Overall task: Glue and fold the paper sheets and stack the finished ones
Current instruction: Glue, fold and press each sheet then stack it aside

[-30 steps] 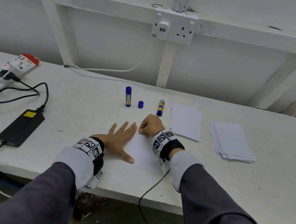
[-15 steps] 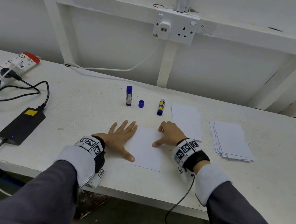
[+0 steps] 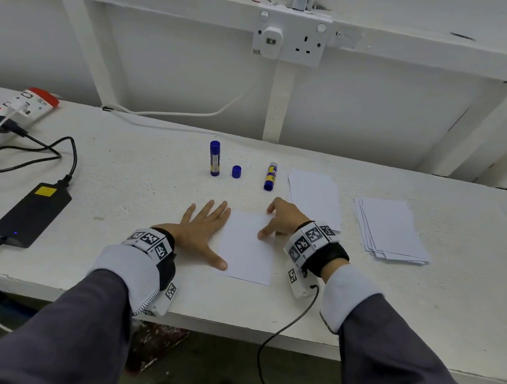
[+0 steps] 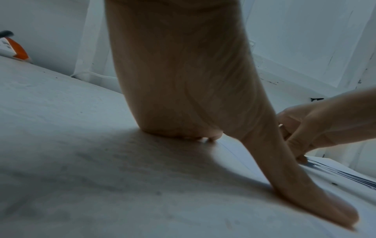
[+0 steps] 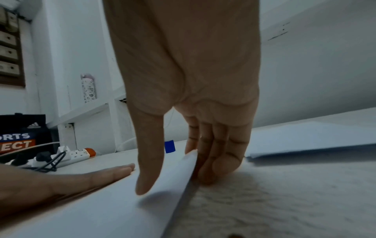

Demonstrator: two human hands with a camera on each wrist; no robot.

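A white paper sheet [image 3: 248, 247] lies on the table in front of me. My left hand [image 3: 202, 230] rests flat and spread at the sheet's left edge, with its thumb [image 4: 305, 193] pressing on the paper. My right hand [image 3: 277, 222] is at the sheet's right edge. In the right wrist view its fingers [image 5: 213, 161] curl under the raised edge of the paper [image 5: 101, 209] and the thumb sits over the top. Behind stand a capped glue stick [image 3: 214, 158], a loose blue cap [image 3: 236, 171] and an uncapped glue stick [image 3: 270, 176].
Two piles of white sheets lie to the right: one [image 3: 314, 198] just behind my right wrist, one fanned [image 3: 390, 229] farther right. A black power adapter [image 3: 32, 214], cables and a power strip [image 3: 13, 110] occupy the left. The wall rises behind the table.
My right hand slid from the sheet's far left corner rightwards to its right edge and hooked its fingers under it. The left hand stayed flat in place.
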